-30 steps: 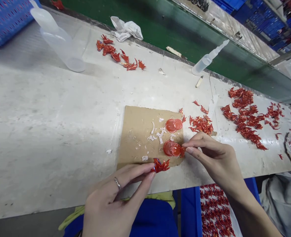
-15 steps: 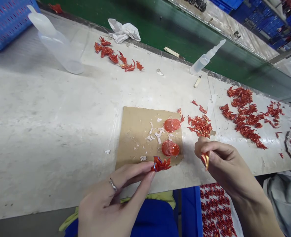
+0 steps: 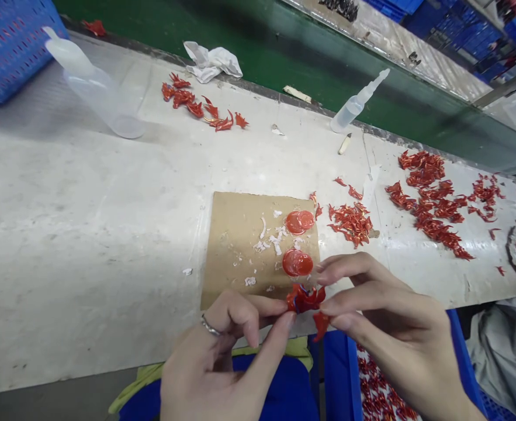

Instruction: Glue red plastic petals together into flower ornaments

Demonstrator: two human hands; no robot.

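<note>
The right hand (image 3: pixel 415 316) has neared the left hand (image 3: pixel 205 368), pinching a pointed, glossy red sliver (image 3: pixel 321 325). Near the front edge of the pale tabletop (image 3: pixel 108 245), the left pinches a spiky, glossy red-and-blue piece (image 3: pixel 304 299), seemingly for steadiness.

Held figure (image 3: pixel 304 300) is red (blue-streaked); small piece (image 3: pixel 321 325), red; cardboard (image 3: pixel 231 213), tan.

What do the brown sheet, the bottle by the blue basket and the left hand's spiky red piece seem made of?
Brown sheet: probably cardboard; matte, tan, paper-like face.
Bottle: likely plastic; translucent, milky, smooth.
Spiky red piece in the left hand: glossy, perhaps painted plastic; bright highlights, but metal is possible.
</note>
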